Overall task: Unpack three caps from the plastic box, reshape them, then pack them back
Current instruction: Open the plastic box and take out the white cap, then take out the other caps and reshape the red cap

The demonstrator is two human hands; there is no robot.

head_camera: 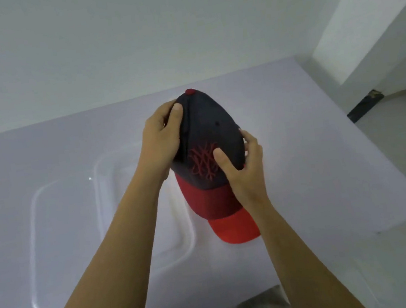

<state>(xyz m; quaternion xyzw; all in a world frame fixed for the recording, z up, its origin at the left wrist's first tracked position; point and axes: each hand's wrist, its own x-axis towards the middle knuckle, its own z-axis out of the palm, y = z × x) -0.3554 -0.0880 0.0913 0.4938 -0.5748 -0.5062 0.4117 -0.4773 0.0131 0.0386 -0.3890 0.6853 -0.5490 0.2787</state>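
I hold a dark navy cap [206, 130] with a red embroidered logo, a red top button and a dark red brim above the table. My left hand [162, 143] grips its left side, thumb on the crown. My right hand [243, 164] clasps its right side, thumb pressed on the logo. Below it a brighter red brim [236, 227] of another cap sticks out toward me; its crown is hidden behind the held cap. The clear plastic box [183, 253] stands on the table just left of the caps.
A clear plastic lid [35, 241] lies flat on the white table [326, 164], left of the box. The table's right edge drops off to a pale floor, with a white wall behind.
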